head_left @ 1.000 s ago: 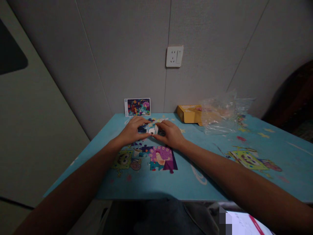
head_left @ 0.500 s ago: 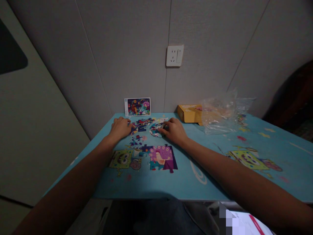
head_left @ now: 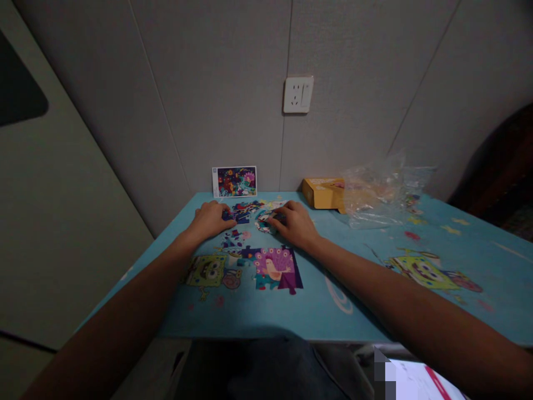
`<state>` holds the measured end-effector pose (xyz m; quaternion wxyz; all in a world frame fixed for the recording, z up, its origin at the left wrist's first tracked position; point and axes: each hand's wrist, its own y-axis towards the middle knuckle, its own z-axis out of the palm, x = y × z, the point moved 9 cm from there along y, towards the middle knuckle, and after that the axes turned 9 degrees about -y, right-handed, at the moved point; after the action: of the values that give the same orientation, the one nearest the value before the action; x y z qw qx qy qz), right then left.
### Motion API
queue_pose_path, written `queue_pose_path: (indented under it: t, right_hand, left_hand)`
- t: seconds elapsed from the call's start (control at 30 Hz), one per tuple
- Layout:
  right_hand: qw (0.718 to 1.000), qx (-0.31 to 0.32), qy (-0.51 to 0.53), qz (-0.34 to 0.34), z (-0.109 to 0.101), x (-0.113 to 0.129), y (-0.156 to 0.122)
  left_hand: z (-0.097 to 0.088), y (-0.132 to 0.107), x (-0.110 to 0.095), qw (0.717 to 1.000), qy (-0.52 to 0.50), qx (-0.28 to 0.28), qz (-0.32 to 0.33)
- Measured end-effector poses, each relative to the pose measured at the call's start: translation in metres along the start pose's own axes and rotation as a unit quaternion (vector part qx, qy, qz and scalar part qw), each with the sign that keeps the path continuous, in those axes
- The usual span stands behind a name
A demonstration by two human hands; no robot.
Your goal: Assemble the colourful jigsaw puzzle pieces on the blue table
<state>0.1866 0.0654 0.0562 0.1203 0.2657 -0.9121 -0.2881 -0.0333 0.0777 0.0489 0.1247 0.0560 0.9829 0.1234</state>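
My left hand [head_left: 210, 218] rests on the table at the far left of the loose puzzle pieces [head_left: 246, 211]. Its thumb and index finger are apart, beside dark blue pieces. My right hand [head_left: 295, 223] is at the right side of the pile, thumb and fingers bent around a small puzzle piece [head_left: 265, 219], partly hidden by the fingers. Nearer to me lies a joined block of puzzle [head_left: 273, 269] with a pink peacock on purple. Several loose pieces [head_left: 232, 239] lie to its upper left.
A picture card [head_left: 236, 182] leans against the wall behind the pieces. To the right stand a yellow box [head_left: 323, 193] and a crumpled clear plastic bag [head_left: 375, 194]. The blue tablecloth [head_left: 233, 322] has printed cartoon figures. A socket [head_left: 298, 94] is on the wall.
My left hand has slid a little to the right, with its thumb nearer the dark pieces. The right hand's fingers have shifted slightly at the piece; the joined block has stayed put.
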Motion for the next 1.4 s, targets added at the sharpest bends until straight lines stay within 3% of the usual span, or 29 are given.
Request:
queue_pose_path:
  t: [0.17,0.33,0.6,1.03,1.4]
  right_hand:
    - [0.997,-0.018,0.017,-0.072,-0.005,0.018,-0.002]
    - [0.988,-0.016,0.06,-0.144,-0.008,0.033,-0.007]
    - [0.975,-0.004,0.077,-0.208,-0.007,0.044,-0.012]
    - [0.983,0.0,0.075,-0.164,-0.007,0.04,-0.009]
    - [0.985,-0.007,0.089,-0.146,-0.009,0.035,-0.008]
  left_hand:
    - [-0.012,-0.011,-0.045,0.981,-0.092,-0.064,0.159]
    - [-0.006,-0.025,-0.079,0.944,-0.174,-0.033,0.279]
    - [-0.001,-0.029,-0.089,0.938,-0.19,-0.018,0.29]
    - [-0.007,-0.036,-0.096,0.921,-0.184,-0.051,0.339]
    - [-0.014,-0.033,-0.089,0.933,-0.176,-0.08,0.304]
